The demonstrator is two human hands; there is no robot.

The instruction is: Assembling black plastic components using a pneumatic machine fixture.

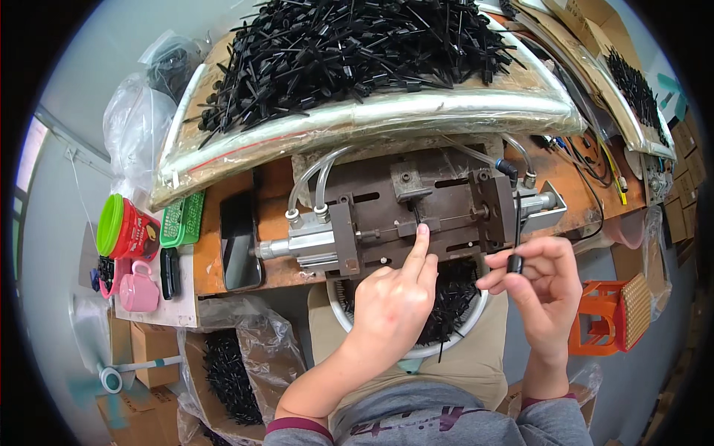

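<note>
Left hand (393, 297) — index finger stretched out, tip pressing on the middle of the brown metal jig (416, 215); other fingers curled in, holding nothing.

Right hand (541, 286) — thumb and forefinger pinched shut on a small black plastic part (515, 263), held upright just right of the jig's near right corner, close to the left hand but not touching it.

Jig — bolted on the wooden counter (279, 189), with a silver air cylinder (316, 245) at its left end and two clear hoses (316, 175) arching up from it.

White bowl (454, 297) — near side of the jig, on the person's lap, filled with the same black parts; partly hidden by the left hand.

Far side — a large tray wrapped in clear film (372, 111), heaped with loose black parts (357, 44).

Left of the jig — a dark phone (239, 230) lying flat, a small green basket (183, 219), a red round tub with a green lid (126, 230) lying on its side, a pink cup (138, 286).

Lower left — clear bags (238, 357) of black parts and cardboard boxes (152, 349); contents of the boxes cannot be made out.

Right — an orange plastic stool (613, 312); cables (595, 160) on the far right of the counter.
</note>
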